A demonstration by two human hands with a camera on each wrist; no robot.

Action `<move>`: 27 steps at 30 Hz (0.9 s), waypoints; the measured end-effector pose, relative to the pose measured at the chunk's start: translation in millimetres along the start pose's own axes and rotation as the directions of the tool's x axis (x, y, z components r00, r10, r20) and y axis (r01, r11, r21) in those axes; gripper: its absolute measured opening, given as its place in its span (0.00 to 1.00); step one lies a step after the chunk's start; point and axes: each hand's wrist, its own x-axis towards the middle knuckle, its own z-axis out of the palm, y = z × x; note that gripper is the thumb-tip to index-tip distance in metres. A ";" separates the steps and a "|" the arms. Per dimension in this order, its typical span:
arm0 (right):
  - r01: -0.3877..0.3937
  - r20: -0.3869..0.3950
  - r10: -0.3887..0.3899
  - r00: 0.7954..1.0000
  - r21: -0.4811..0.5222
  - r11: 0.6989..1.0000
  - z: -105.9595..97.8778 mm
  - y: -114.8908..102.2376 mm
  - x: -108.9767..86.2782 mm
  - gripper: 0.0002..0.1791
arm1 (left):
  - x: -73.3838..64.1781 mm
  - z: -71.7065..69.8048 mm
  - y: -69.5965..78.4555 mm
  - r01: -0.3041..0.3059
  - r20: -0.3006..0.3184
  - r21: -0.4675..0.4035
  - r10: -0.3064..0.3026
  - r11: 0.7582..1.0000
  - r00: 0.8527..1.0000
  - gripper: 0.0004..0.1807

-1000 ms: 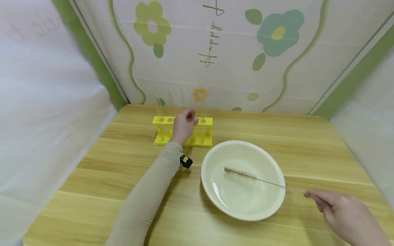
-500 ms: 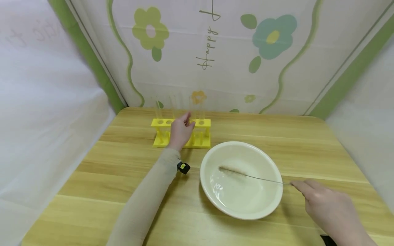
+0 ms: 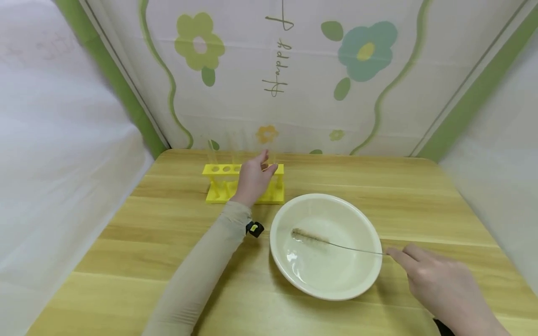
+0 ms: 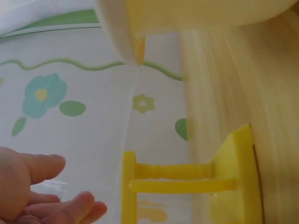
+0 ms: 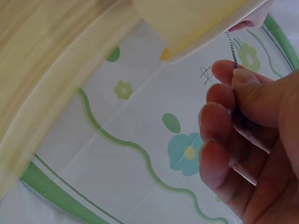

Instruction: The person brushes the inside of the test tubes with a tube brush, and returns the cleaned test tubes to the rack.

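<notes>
My left hand (image 3: pixel 253 179) reaches over the right half of a yellow test tube rack (image 3: pixel 210 170), its thumb and fingers spread apart beside the glass tubes. In the left wrist view, no object shows between that thumb (image 4: pixel 49 165) and the fingers (image 4: pixel 77 210). Faint clear test tubes (image 3: pixel 212 153) stand upright in the rack; the hand hides some of the holes. On the right, my right hand (image 3: pixel 437 282) pinches the twisted wire handle (image 5: pixel 231 49) of a test tube brush (image 3: pixel 311 236). The bristly end lies within a cream bowl (image 3: pixel 277 268).
Glossy reflections show inside the bowl, which stands in front of the rack and to its right. A wooden table (image 3: pixel 138 261) carries both. Behind its far edge hangs a white flowered curtain (image 3: pixel 311 112), with white side walls left and right.
My left hand has shifted right along the rack, and its thumb and fingers have spread. My right hand has moved left, carrying the brush farther across the bowl.
</notes>
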 end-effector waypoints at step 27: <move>-0.245 0.051 0.242 0.969 0.058 0.968 -4.1 7.7 -4.3 0.11 | 25.8 -28.1 52.5 -0.017 -0.118 0.149 0.034 0.989 0.992 0.20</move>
